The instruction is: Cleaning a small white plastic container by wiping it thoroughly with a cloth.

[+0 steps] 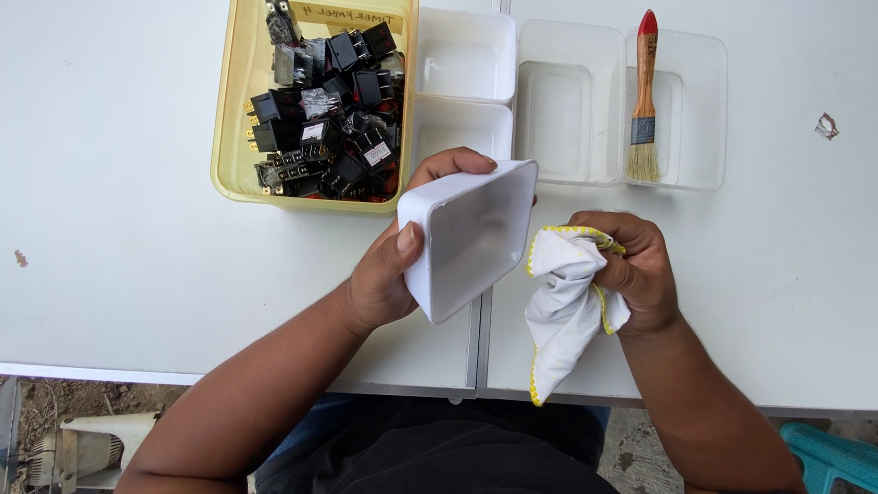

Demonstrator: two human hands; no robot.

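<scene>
My left hand (389,274) grips a small white rectangular plastic tray (471,233), tilted on its side with its hollow facing me, thumb on the near rim and fingers over the far corner. My right hand (636,265) is closed around a bunched white cloth with yellow stitched edging (562,311). The cloth hangs down beside the tray's right edge, close to it or just touching.
A yellow bin (230,110) full of several black electrical switches stands at the back left. Two more small white trays (466,55) sit behind the held one. Two clear containers (567,101) lie to the right, one with a wooden paintbrush (644,101). The table's front edge runs just below my hands.
</scene>
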